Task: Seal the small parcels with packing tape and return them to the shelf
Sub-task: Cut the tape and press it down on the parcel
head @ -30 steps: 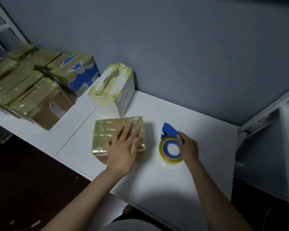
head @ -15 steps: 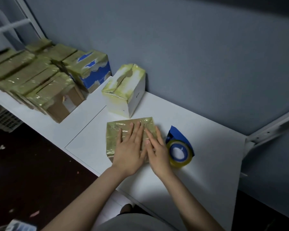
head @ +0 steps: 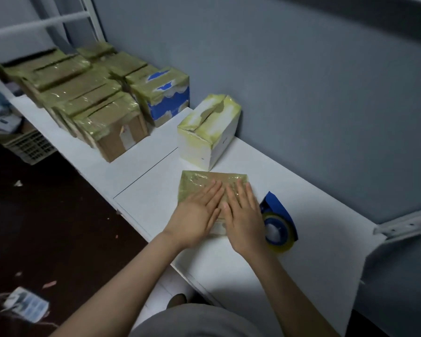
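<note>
Left hand (head: 197, 212) and right hand (head: 244, 221) lay side by side, each grip flat and wide, holding nothing, fingers straight and pressing on the tape-wrapped brown parcel (head: 197, 181) near the front edge of the counter (head: 309, 190). Blue tape dispenser (head: 281, 226) sat just right of it, white box (head: 210, 135) just behind.

Glossy, crinkled yellowish tape over brown cardboard on the near parcel (head: 197, 184) and on the stacked parcels (head: 88, 93) far left. Smooth white card streaked with the same shiny tape on the white box (head: 206, 135); blue plastic on the tape dispenser (head: 278, 206) at right. Smooth matt white on the surface (head: 306, 188), matt grey paint on the wall (head: 277, 69).
</note>
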